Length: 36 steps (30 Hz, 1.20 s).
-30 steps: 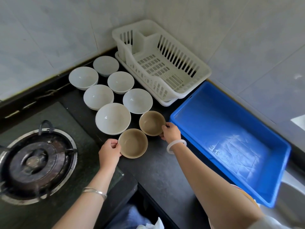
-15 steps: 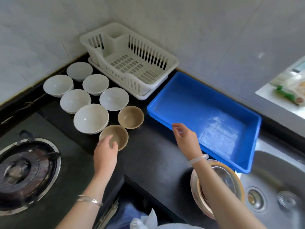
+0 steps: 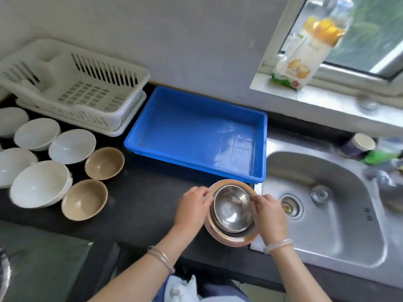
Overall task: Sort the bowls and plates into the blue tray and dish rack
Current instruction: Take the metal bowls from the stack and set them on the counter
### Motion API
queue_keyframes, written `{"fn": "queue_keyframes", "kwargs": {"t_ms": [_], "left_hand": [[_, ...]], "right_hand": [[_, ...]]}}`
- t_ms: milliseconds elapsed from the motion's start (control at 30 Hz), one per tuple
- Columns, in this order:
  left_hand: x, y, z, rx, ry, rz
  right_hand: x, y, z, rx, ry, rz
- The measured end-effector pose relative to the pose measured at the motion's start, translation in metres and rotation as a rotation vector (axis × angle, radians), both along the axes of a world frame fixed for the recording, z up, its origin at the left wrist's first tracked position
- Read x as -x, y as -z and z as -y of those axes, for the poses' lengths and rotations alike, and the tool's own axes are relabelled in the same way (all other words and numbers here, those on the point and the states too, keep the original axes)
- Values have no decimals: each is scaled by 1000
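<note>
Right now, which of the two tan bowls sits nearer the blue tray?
The rear tan bowl, just left of the blue tray's near corner. The other tan bowl sits closer to the counter's front edge, beside the largest white bowl.

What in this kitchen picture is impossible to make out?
Head view only:
1. Number of dishes in the stack: the top steel bowl covers them; the left hand and right hand hide its sides.
2. Some white bowls: cut off by the left edge.
3. The packet on the sill: print blurred.
</note>
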State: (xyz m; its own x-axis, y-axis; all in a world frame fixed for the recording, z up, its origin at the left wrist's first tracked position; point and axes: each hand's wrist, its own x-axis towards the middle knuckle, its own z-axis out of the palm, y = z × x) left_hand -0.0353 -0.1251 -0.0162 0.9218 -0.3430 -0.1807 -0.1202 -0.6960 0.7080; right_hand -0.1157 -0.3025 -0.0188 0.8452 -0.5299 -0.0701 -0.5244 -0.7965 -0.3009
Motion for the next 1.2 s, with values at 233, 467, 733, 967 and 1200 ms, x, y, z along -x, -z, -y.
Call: {"fn": "queue_keyframes", "kwargs": {"t_ms": [233,467,733,967,1200], "left_hand": [[12,1,27,-119,49,13],[11,-7,30,-78,20,1],[-10,-28,8,40,-43,-32],[-33,-25,-25,76,-172,-116],[-39,-10,-41,171,-283,-226]], "right_hand": [[12,11,1,-124,60,-23],[11,9,15,-434,201,39],[8,8,13,-266,142,-44],[-1,7,10,-280,214,-46],[-1,0,14,-343,267,23]]}}
